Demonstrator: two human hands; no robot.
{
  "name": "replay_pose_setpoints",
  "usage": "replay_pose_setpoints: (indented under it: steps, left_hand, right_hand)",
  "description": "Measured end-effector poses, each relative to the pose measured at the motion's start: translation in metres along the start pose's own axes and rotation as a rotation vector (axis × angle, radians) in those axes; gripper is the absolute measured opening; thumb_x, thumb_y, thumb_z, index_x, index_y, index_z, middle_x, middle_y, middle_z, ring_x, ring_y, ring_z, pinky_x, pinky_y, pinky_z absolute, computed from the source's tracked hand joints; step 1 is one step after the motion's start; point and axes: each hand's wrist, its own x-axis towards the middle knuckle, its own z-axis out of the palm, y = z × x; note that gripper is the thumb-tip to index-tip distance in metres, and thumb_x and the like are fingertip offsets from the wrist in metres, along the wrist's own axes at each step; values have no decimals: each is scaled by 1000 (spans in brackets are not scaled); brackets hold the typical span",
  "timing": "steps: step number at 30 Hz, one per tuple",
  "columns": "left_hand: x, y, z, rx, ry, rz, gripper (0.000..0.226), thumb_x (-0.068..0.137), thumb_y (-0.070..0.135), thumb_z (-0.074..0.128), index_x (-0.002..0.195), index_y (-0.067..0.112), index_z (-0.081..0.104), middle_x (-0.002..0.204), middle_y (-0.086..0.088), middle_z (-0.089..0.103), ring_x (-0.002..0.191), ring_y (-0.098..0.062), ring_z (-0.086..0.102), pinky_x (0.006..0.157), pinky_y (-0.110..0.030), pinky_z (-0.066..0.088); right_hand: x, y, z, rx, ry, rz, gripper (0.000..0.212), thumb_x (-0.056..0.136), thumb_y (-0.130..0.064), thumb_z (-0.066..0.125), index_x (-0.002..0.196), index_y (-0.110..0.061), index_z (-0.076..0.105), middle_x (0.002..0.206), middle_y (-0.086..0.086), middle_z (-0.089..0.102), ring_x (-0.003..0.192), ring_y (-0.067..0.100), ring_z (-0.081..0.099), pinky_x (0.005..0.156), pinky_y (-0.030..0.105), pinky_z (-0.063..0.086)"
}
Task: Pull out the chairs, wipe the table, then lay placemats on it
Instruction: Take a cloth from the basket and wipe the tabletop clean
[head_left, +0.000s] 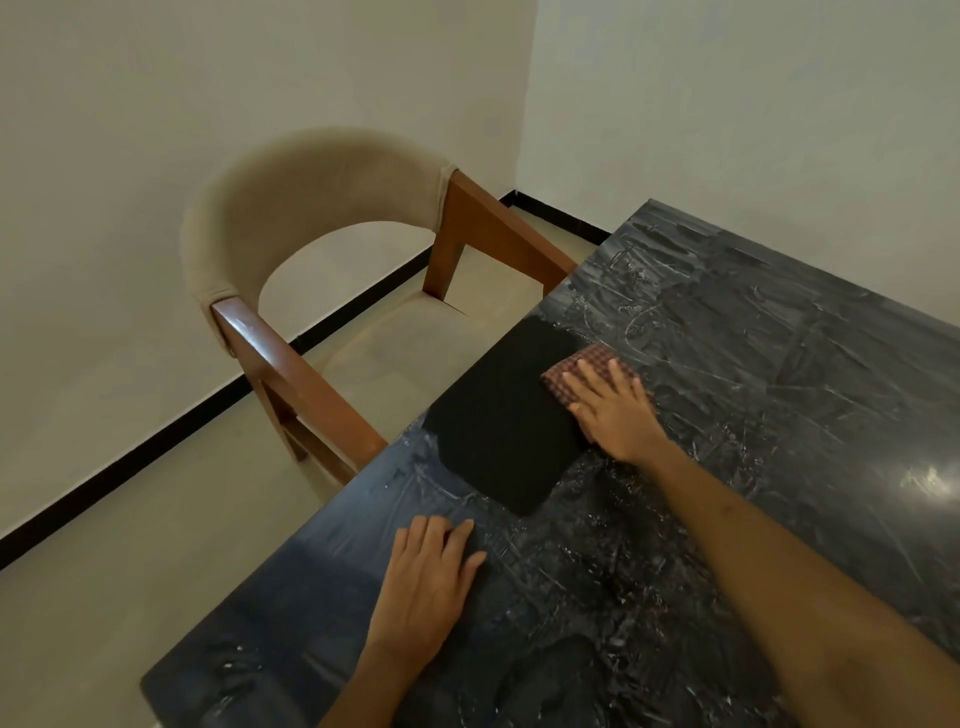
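Hands both flat on the dark marbled desk (753, 364): right hand (613, 410) spread wide, fingers straight, pressing a folded red-checked cloth (592, 364) against the stone; left hand (431, 577) resting palm-down nearer the front edge, fingers relaxed, holding nothing. Just left of the cloth and touching it, a black placemat (504, 421), lying flat close to the desk's left edge, rounded corners showing. Beyond that edge, a beige upholstered chair (311, 208) with wooden arms, drawn partly clear, arm tips reaching the desk's edge. Streaked and smeared over most of the polished top, so wiping judged unfinished. Cloth likely soft, light and limp, best driven under a flat palm rather than pinched. Placemat judged thin, flexible and apt to slide on the slick stone; best lifted at a corner or long edge. Chair likely heavy, best gripped by the wooden arms.
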Motion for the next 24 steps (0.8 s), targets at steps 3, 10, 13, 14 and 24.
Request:
replay_pose_setpoints:
  steps: [3, 10, 13, 14, 24]
  left_hand:
    - [0, 0, 0, -28, 9, -2, 39, 96, 47, 34, 109, 20, 58, 93, 4, 51, 83, -13, 47, 74, -28, 45]
    - [-1, -2, 3, -58, 0, 19, 36, 96, 49, 34, 99, 21, 56, 91, 5, 51, 81, -13, 46, 77, -28, 35]
    - [-1, -2, 3, -67, 5, 28, 38, 96, 49, 33, 98, 20, 57, 91, 4, 52, 80, -14, 48, 77, -30, 35]
    - [-1, -2, 3, -73, 8, 33, 38, 96, 49, 33, 97, 20, 58, 90, 4, 52, 80, -14, 49, 77, -30, 35]
    - [-1, -2, 5, -84, -16, 37, 39, 95, 53, 31, 97, 23, 56, 90, 7, 51, 80, -11, 46, 77, -27, 34]
  right_hand:
    - [9, 8, 1, 72, -23, 75, 52, 102, -47, 12, 151, -38, -1, 161, -7, -8, 145, 34, -15, 116, 57, -5]
    - [-56, -16, 6, 53, -17, -180, 64, 85, -67, -9, 145, -45, -2, 156, -14, -11, 142, 27, -24, 117, 56, -6]
    - [-98, -24, 22, 9, 17, -330, 64, 89, -65, -10, 147, -44, 6, 157, -16, -3, 144, 25, -22, 117, 51, -11]
    - [-110, -25, 27, -2, 37, -363, 58, 94, -61, 0, 148, -44, 11, 158, -16, 0, 145, 25, -19, 116, 49, -12]
    - [-84, 20, 27, 25, 57, -241, 61, 91, -61, -12, 147, -46, 5, 158, -15, -5, 144, 26, -21, 118, 52, -8]
